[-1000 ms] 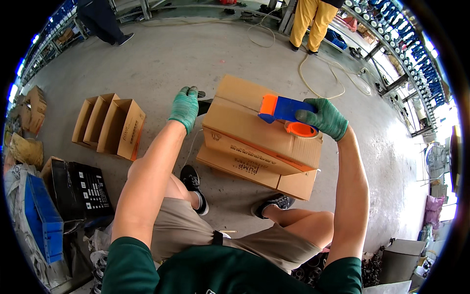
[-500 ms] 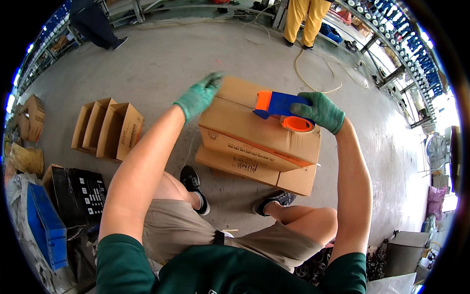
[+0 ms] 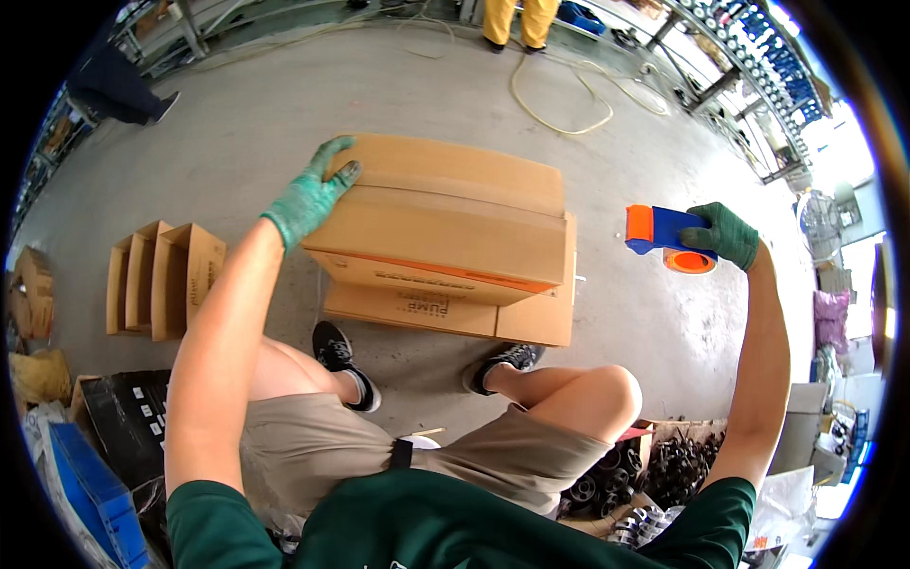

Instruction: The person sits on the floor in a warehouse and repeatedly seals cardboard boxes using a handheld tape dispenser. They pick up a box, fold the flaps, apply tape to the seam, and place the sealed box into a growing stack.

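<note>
A brown cardboard carton (image 3: 445, 228) lies closed in front of me, with a seam along its top. It rests on another cardboard box (image 3: 417, 308), which shows below its near side. My left hand (image 3: 308, 199), in a green glove, touches the carton's left end near the far corner, thumb and fingers apart. Out to the right, clear of the carton, my gloved right hand (image 3: 728, 235) is closed around a blue and orange tape dispenser (image 3: 673, 228). An orange-rimmed roll shows at the dispenser's lower side.
Open cardboard boxes (image 3: 171, 280) stand on the floor at left. Nearer are a black box (image 3: 128, 417) and a blue bin (image 3: 95, 493). Dark metal parts (image 3: 682, 460) lie at lower right. A hose (image 3: 559, 128) loops across the far floor near a person in yellow trousers (image 3: 519, 21).
My left hand has come to the carton's left end. My right hand has carried the tape dispenser from above the carton out to the right. The whole view has shifted.
</note>
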{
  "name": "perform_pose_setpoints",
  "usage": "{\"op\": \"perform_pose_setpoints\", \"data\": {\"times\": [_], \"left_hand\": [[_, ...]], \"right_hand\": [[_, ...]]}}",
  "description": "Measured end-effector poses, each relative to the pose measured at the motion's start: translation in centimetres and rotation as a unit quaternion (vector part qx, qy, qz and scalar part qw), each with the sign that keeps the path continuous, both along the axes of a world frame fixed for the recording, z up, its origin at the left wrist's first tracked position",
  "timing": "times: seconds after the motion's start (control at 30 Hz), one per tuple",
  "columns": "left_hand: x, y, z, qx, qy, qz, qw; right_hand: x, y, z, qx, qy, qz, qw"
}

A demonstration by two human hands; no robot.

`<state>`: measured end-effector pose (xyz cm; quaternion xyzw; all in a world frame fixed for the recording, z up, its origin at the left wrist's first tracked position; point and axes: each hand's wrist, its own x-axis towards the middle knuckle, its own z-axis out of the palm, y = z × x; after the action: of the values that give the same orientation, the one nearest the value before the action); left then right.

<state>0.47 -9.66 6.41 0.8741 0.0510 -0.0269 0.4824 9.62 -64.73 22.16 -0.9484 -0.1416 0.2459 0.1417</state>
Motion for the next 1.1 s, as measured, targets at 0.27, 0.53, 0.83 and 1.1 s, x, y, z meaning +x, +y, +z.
{"op": "perform_pose_setpoints", "data": {"times": [0.27,0.53,0.83,1.1], "left_hand": [[0.3,-0.1,-0.4,0.008,0.003,0.009,1.0],[0.1,0.3,-1.1,0.002,-0.041,-0.003,0.999],[0.2,0.1,-1.2,-0.046,-0.02,-0.004,0.999],[-0.5,-0.2,-0.1,-0.023,0.013,0.009,1.0]], "right_hand": [[1.3,4.4,-4.4,-0.117,-0.012,0.034,0.992],[1.3,12.0,-6.9,0.001,0.056,0.13,0.99],[0.1,12.2,-6.9,-0.028,0.017,0.154,0.987],[-4.8,11.7,-18.9,-0.096,-0.127,-0.003,0.987]]}}
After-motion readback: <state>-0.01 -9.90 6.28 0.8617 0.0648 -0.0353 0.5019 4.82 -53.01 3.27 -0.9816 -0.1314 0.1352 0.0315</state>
